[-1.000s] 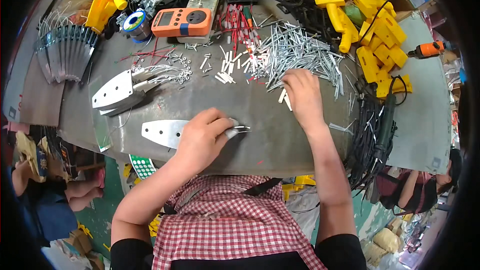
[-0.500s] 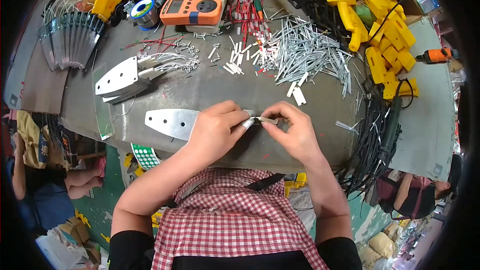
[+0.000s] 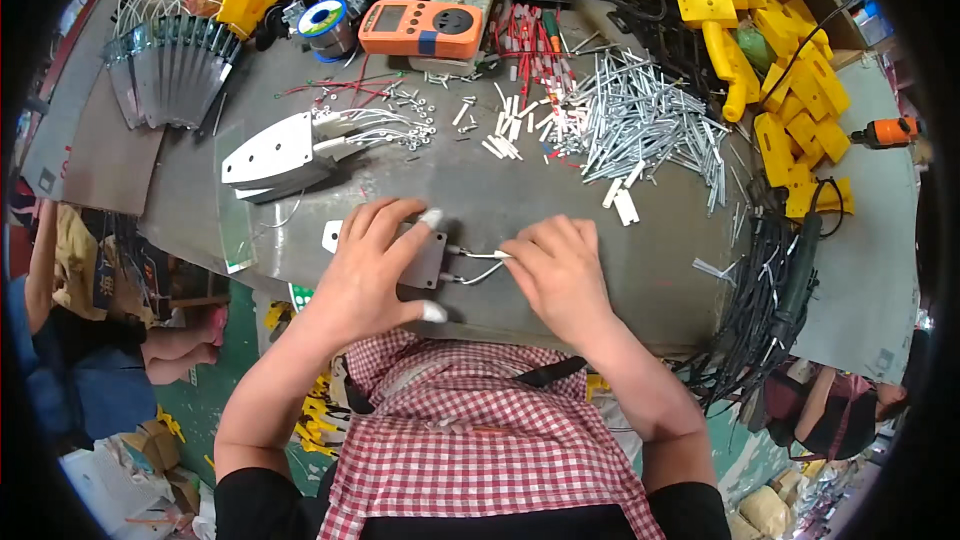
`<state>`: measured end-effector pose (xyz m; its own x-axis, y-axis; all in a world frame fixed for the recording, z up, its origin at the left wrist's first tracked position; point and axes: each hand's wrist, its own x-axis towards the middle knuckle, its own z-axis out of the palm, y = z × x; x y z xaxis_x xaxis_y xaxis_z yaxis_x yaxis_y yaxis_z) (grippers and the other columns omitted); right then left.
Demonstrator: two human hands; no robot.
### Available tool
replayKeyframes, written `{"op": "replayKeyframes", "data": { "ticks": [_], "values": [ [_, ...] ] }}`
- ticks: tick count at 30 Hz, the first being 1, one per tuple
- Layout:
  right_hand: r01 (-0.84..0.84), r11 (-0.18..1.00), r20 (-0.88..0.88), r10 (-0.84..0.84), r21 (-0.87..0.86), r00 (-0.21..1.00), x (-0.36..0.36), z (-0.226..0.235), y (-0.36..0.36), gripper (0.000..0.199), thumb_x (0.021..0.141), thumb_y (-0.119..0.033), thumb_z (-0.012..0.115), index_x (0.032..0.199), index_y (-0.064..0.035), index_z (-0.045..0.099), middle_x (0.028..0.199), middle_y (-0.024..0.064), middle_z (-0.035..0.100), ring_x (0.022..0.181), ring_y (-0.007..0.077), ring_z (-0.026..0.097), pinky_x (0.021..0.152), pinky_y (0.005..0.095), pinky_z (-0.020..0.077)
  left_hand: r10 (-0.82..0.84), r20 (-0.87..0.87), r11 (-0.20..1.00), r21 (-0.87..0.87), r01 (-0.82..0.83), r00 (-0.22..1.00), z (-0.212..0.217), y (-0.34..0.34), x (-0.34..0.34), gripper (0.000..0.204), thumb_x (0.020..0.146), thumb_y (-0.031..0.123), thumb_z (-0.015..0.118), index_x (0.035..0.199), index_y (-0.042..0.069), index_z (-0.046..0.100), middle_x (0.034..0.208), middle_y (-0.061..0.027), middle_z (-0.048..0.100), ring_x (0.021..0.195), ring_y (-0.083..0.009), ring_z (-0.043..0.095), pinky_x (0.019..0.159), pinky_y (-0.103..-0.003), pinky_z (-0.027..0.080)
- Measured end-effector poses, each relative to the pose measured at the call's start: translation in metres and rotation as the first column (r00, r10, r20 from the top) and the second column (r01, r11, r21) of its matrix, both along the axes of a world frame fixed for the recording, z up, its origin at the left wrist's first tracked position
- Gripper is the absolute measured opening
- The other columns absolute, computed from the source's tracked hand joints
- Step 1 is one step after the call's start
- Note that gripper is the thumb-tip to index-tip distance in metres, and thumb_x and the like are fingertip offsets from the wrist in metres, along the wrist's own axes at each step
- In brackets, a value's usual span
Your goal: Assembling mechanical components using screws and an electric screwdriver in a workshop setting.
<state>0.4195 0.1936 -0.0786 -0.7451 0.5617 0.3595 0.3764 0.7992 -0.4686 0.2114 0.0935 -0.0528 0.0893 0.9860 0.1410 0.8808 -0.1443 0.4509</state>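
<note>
My left hand [image 3: 375, 265] is spread over a flat silver metal plate [image 3: 430, 258], its thumb and fingers apart, with white covers on the thumb and one fingertip. Most of the plate is hidden under that hand. Two white-sleeved wires [image 3: 482, 278] come out of the plate's right end. At their far ends, the fingertips of my right hand [image 3: 560, 275] are closed on a white wire. A stack of similar plates [image 3: 268, 158] with white leads lies further off to the left.
Metal rods [image 3: 650, 125] lie heaped at the back right, near white sleeves [image 3: 503, 145] and loose screws. An orange meter [image 3: 420, 28] and a solder spool [image 3: 326, 28] stand at the back. Yellow plastic housings [image 3: 800, 80] and black cables [image 3: 765, 310] fill the right side.
My left hand has let go of the wire ends, moved left and spread over the plate. My right hand has come slightly left and nearer. The whole view has shifted a little.
</note>
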Motion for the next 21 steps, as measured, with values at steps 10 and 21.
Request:
{"op": "replayKeyframes", "data": {
  "ticks": [10,21],
  "values": [
    [0.035,0.687,-0.110,-0.167,-0.726,0.980,-0.019,0.004,-0.004,0.020,0.076,-0.014,0.069,0.094,-0.0084,0.065,0.084,0.0055,0.066,0.082,0.0218,0.058,0.074,0.0336,0.0455,0.023,0.105,0.989,0.145,-0.038,0.994,-0.002,-0.012,-0.001,0.073,0.043,0.018,0.081,0.110,0.002,0.056,0.104,-0.0122,0.052,0.095,-0.0313,0.049,0.082,-0.041,0.042],
    [-0.018,0.576,-0.094,-0.103,-0.817,0.990,-0.011,0.005,-0.004,0.027,0.076,-0.005,0.068,0.103,-0.0076,0.064,0.089,0.0089,0.065,0.080,0.0202,0.063,0.073,0.0296,0.0485,-0.024,0.135,0.982,0.191,-0.002,0.991,-0.001,-0.011,0.006,0.072,0.041,0.017,0.080,0.107,0.003,0.058,0.101,-0.0117,0.053,0.091,-0.0303,0.051,0.080,-0.041,0.044]
  ]
}}
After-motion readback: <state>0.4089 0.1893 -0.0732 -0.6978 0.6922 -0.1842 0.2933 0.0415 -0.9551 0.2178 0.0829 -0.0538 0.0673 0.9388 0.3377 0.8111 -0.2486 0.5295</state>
